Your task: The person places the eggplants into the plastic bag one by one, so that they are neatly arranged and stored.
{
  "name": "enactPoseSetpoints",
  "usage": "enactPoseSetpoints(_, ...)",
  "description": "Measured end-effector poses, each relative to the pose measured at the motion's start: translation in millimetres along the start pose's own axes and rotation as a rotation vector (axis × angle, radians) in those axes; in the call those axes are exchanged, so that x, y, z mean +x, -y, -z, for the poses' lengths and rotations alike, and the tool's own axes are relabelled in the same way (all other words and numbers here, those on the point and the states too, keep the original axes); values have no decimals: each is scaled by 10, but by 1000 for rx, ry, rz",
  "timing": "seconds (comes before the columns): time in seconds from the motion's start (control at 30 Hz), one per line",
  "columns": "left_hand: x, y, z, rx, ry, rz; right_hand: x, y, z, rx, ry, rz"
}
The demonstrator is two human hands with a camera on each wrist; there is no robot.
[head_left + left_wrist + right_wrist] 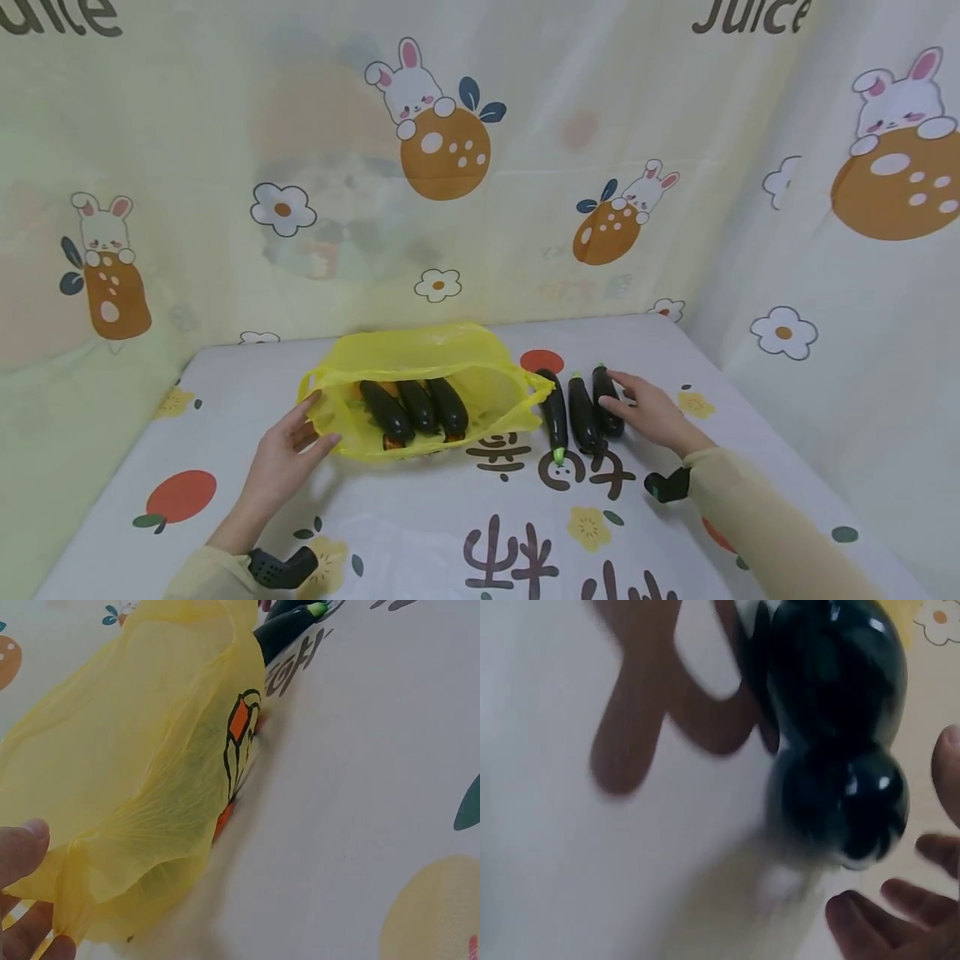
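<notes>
A yellow plastic bag lies on its side at the table's middle, its mouth facing me. Inside it are three dark eggplants side by side. My left hand holds the left edge of the bag's mouth, and in the left wrist view the thumb and fingers are around the thin plastic. Right of the bag lie three more eggplants in a row. Over the rightmost eggplant is my right hand, fingers spread. The right wrist view shows a gap between the fingers and the eggplants.
The table cover is white with printed fruit, flowers and brown lettering. A hanging cloth with rabbit prints closes off the back and both sides. The bag's right handle reaches the leftmost loose eggplant.
</notes>
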State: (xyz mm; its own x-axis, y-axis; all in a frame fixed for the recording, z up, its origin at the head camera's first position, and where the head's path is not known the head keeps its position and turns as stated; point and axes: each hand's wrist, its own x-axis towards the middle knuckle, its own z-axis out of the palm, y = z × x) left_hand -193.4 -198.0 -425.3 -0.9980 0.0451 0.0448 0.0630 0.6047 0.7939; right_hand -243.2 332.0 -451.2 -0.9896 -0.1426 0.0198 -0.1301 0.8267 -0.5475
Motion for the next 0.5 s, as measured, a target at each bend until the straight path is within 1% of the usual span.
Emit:
enactPoseSetpoints(0.1,5,-6,-8,3,2,9,41,21,-54,4,7,-47)
enactPoseSetpoints(0.27,12,0,-15,-2,1,13,60,31,-129,6,33,-97)
enactPoseSetpoints(0.37,18,11,-19,4,-7,-3,59,32,-163,-8,31,-114)
enactPoseSetpoints(0.5,20,17,-23,5,-12,-10,58,53,-196,-15,24,-128)
